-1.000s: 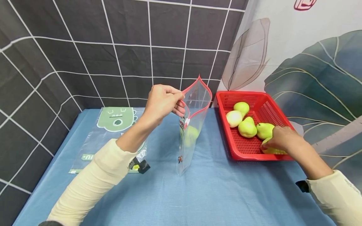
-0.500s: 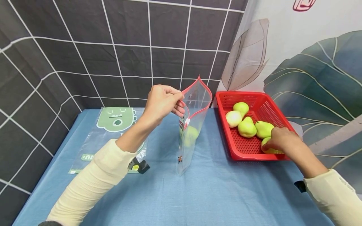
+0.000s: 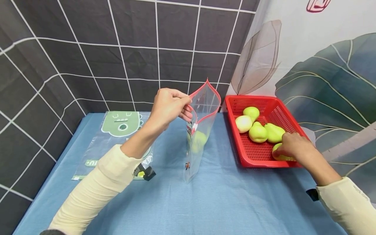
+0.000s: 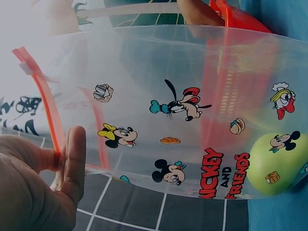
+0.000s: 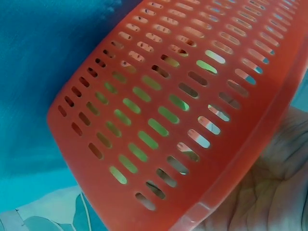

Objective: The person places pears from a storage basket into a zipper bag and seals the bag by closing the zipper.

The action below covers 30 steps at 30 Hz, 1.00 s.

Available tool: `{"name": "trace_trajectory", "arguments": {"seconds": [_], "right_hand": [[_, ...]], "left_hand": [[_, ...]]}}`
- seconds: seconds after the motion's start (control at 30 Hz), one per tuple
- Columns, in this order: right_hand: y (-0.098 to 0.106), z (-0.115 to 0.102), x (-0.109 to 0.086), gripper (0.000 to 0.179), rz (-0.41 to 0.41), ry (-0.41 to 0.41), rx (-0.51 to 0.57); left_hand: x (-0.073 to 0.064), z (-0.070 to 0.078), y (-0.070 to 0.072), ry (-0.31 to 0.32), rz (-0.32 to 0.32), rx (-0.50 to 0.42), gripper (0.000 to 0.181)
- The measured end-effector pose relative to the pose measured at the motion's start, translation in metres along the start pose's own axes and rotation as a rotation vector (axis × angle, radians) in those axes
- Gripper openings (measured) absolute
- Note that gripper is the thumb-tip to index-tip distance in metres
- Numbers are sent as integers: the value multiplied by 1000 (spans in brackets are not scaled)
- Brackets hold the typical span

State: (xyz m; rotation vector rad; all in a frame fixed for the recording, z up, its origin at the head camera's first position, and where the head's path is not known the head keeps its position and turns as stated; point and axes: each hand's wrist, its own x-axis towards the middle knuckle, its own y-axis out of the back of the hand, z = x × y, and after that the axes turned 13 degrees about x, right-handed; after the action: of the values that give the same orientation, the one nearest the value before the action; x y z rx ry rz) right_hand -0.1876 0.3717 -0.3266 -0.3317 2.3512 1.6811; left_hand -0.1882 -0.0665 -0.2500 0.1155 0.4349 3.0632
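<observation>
Tabletop [image 3: 211,209]: was blue.
Left grip [image 3: 170,106]: pinched the gaping bag [image 3: 206,125] at its rim.
Right grip [image 3: 296,147]: curled round a pear [image 3: 282,158] in the basket [image 3: 249,162].
Pears [image 3: 258,133]: one showed bagged, four others lay loose.

- Head: looks forward and down over the blue tablecloth [image 3: 205,202], from farthest off.
- Left wrist: looks sideways past the left hand [image 4: 38,178], close against the cartoon-printed zipper bag [image 4: 159,125].
- Right wrist: faces the slotted wall of the red basket [image 5: 167,144], very near.
- In all three views: red basket.

clr bag [image 3: 205,125] upright, open, w/ pear [image 3: 198,139] inside; grn pear [image 3: 277,152] in red bskt [image 3: 249,162]
</observation>
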Motion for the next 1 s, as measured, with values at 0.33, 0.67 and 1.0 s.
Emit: {"name": "trace_trajectory", "arguments": {"seconds": [0.33,0.67,1.0], "right_hand": [[8,-6,-3,36,35,31,13],[26,-24,-9,41,88,24,-6],[39,-43,-16,50,163,57,-11]], "left_hand": [[0,1,0,7,1,13,21],[2,-2,-1,2,0,-11,23],[1,-2,-1,4,1,-13,22]]}}
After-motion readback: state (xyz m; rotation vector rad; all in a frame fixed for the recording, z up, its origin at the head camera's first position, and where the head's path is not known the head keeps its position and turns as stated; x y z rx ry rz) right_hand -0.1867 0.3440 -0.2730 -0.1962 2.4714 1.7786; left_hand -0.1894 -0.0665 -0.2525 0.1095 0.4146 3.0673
